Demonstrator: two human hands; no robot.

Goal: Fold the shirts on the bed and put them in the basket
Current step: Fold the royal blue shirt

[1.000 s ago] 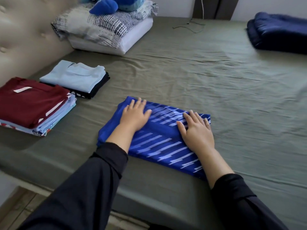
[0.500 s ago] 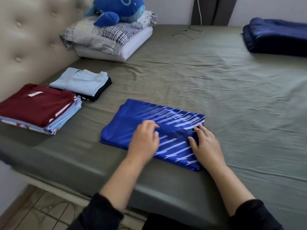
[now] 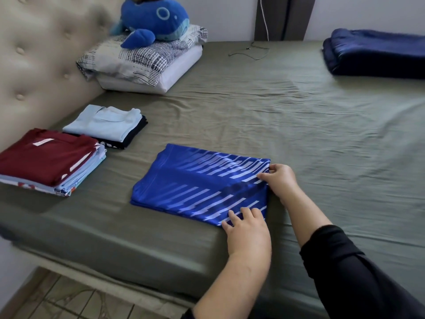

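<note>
A folded blue shirt with white stripes (image 3: 197, 183) lies flat near the front edge of the olive bed (image 3: 276, 125). My right hand (image 3: 279, 179) pinches the shirt's far right corner. My left hand (image 3: 247, 229) grips its near right corner, fingers curled over the fabric edge. To the left sit two folded stacks: one topped by a maroon shirt (image 3: 46, 155), one topped by a light blue shirt (image 3: 105, 123) over a dark one. No basket is in view.
Two stacked pillows (image 3: 142, 65) with a blue whale plush (image 3: 156, 21) sit by the tufted headboard (image 3: 30, 65). A folded navy blanket (image 3: 377, 52) lies at the far right. A thin cable (image 3: 250, 52) trails on the bed. Tiled floor (image 3: 69, 302) shows below.
Both hands slid from pressing the middle of the blue shirt to its right edge, and now take hold of the two right corners. The camera view shifted left.
</note>
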